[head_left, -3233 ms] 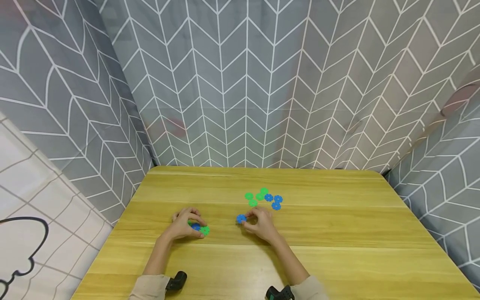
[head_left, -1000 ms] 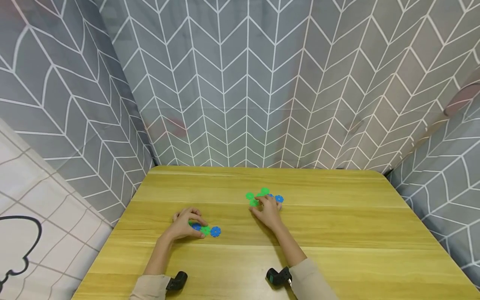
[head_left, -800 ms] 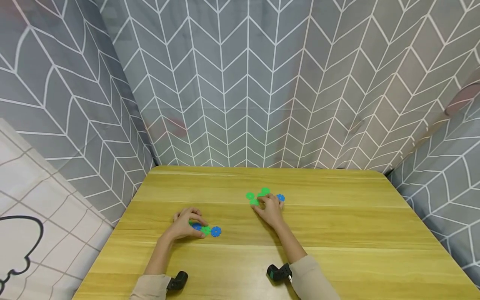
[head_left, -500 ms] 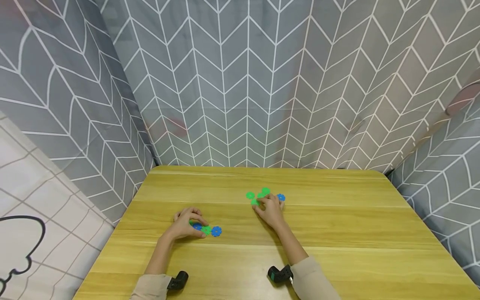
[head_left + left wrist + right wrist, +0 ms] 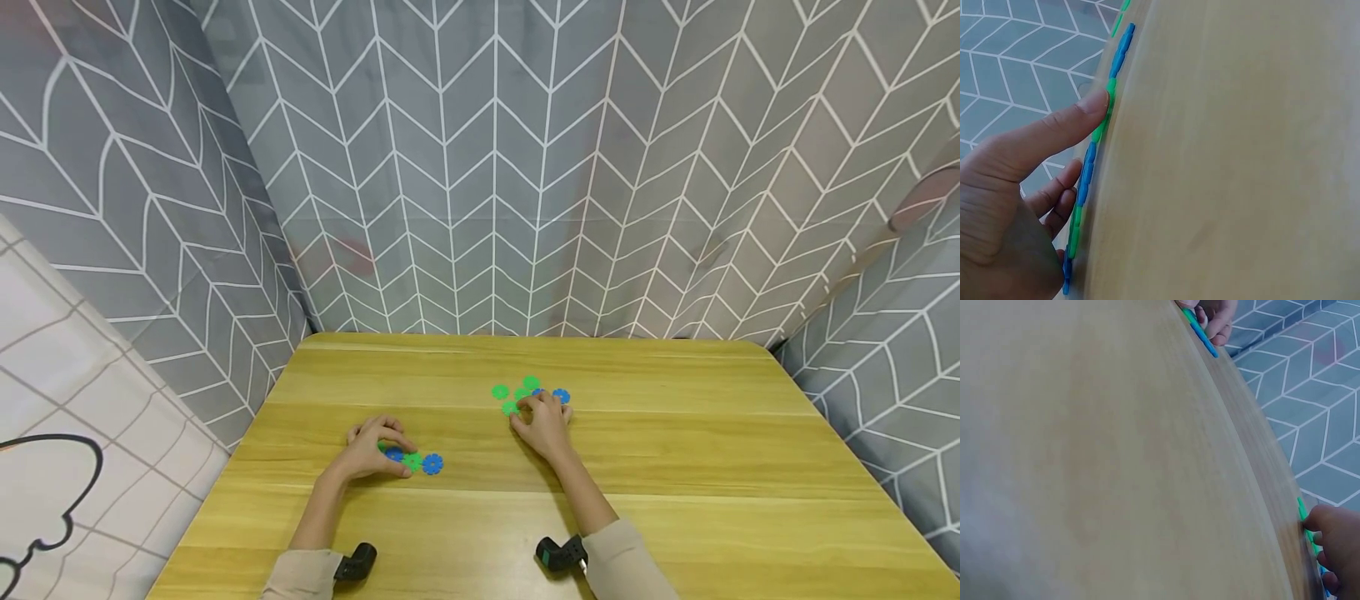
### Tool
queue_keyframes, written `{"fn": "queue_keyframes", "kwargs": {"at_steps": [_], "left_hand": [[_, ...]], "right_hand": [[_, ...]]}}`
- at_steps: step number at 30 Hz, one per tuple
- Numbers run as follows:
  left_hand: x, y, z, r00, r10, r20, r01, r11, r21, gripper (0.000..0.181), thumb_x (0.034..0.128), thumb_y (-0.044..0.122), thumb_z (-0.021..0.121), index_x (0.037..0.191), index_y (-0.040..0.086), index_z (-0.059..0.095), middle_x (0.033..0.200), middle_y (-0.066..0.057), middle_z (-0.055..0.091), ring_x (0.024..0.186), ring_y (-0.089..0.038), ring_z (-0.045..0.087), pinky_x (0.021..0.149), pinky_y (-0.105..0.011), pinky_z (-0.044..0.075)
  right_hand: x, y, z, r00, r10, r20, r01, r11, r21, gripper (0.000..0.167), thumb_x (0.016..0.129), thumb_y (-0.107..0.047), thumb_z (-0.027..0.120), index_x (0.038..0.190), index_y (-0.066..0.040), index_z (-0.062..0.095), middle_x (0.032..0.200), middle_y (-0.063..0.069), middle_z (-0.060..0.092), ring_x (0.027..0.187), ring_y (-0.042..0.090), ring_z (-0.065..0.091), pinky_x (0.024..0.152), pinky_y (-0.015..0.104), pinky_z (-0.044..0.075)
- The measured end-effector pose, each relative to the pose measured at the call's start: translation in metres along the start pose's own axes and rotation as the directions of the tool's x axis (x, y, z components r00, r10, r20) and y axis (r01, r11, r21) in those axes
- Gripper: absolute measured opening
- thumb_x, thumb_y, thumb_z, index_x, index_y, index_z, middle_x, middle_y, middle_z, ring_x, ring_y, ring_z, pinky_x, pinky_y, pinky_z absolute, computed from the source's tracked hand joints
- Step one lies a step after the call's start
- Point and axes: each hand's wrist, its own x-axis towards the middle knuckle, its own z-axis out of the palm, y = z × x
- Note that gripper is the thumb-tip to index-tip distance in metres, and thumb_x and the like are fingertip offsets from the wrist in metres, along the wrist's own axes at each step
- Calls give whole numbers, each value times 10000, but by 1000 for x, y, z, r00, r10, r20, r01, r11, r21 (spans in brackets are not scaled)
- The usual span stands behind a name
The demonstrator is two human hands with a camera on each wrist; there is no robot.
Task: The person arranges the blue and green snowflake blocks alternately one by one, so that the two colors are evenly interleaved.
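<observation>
The left hand (image 5: 372, 450) lies round a row of joined discs, its thumb and fingertips against a green disc (image 5: 412, 462). A blue disc (image 5: 432, 464) forms the row's right end. Past the thumb, the left wrist view shows alternating blue (image 5: 1087, 175) and green (image 5: 1074, 231) discs, seen edge-on beside the left hand (image 5: 1016, 181). The right hand (image 5: 546, 427) pinches a green disc (image 5: 510, 407) at the near side of the loose discs. In the right wrist view, the right hand (image 5: 1338, 540) touches green discs near the frame's edge.
More loose green discs (image 5: 500, 392) (image 5: 531, 382) lie beyond the right hand, with a blue disc (image 5: 561, 397) to their right; another blue one is partly covered by the fingers. The wooden table (image 5: 675, 450) reaches back to a patterned curtain (image 5: 465, 167).
The right hand has set a blue disc at the row's right end, let it go and moved back and right to the loose discs. The left hand has stayed in place.
</observation>
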Motion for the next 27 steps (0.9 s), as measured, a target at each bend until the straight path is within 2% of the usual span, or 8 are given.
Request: {"fn": "queue_keyframes", "kwargs": {"at_steps": [3,7,10,13,14,18,23,27], "left_hand": [[-1,0,0,1000,25,-11,-25,1000,-19,271,598,239,885,829,169,762,1075,-89,532,1081,-373,404,948,-612,21],[-4,1,0,993,103,-51,-104,994,-19,283,616,316,873,841,186,761,1048,-75,537,1038,-361,420,913,-608,41],[-5,2,0,990,124,-65,-125,992,-8,297,619,350,867,854,204,761,1048,-71,541,1027,-358,428,904,-609,50],[-4,3,1,995,87,-43,-87,996,1,349,612,333,873,906,185,759,1110,-119,547,1082,-384,425,929,-629,46],[-3,3,2,998,55,-31,-55,998,-2,373,600,315,879,922,172,758,1142,-146,545,1113,-409,416,944,-642,42],[3,5,6,1000,0,11,-1,999,41,439,601,285,886,996,158,741,1245,-208,513,1195,-434,388,960,-644,66],[8,12,12,1000,5,27,-8,995,98,480,583,310,893,1016,177,734,1254,-190,519,1201,-422,404,953,-632,113],[11,17,16,999,15,35,-19,993,112,488,572,308,898,1012,176,733,1248,-187,527,1204,-424,404,960,-633,113]], "right_hand": [[0,0,0,1000,7,1,-7,1000,-1,225,784,-239,726,917,-58,711,1003,134,621,936,327,502,799,509,280],[0,-1,0,1000,25,9,-25,1000,-8,255,786,-260,720,930,-51,696,1029,143,621,967,344,509,822,534,281],[1,-2,-1,999,33,19,-33,999,-8,262,785,-265,723,923,-45,694,1032,146,620,968,350,508,827,542,276],[1,-2,-1,999,32,27,-31,999,-13,266,783,-258,728,922,-34,697,1023,148,622,958,349,507,826,545,275],[2,-2,-1,999,32,29,-32,999,-13,267,781,-255,730,922,-31,699,1018,146,623,958,348,507,827,545,274],[2,-3,-1,999,30,30,-30,999,-12,259,773,-240,734,914,-25,705,990,133,623,960,346,510,825,547,274],[3,-4,0,999,36,34,-35,999,-13,239,771,-228,732,905,-31,710,981,121,623,968,342,513,832,549,274],[3,-4,-1,999,35,39,-35,999,-17,223,778,-218,731,908,-38,716,988,121,629,954,335,513,822,543,278]]}}
